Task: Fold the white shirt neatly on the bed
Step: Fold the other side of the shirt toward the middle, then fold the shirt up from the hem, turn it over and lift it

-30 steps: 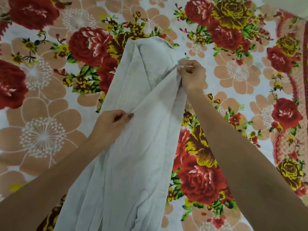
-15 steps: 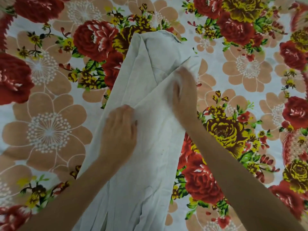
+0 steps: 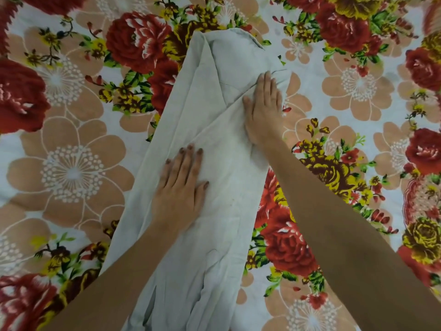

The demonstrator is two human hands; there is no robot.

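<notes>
The white shirt [image 3: 214,130] lies in a long narrow strip down the middle of the bed, its sides folded inward and overlapping. My left hand [image 3: 180,185] lies flat on the shirt's middle, fingers straight and pressing the cloth. My right hand [image 3: 263,108] lies flat on the folded right edge farther up, fingers straight and pointing away from me. The shirt's near end runs out of view at the bottom.
The bed is covered by a floral sheet [image 3: 71,168] with large red roses and tan flowers, spreading on all sides of the shirt. Nothing else lies on it in view.
My right hand let go of the pinched shirt edge and laid it down, then flattened on it. My left hand released its grip and now presses flat on the cloth.
</notes>
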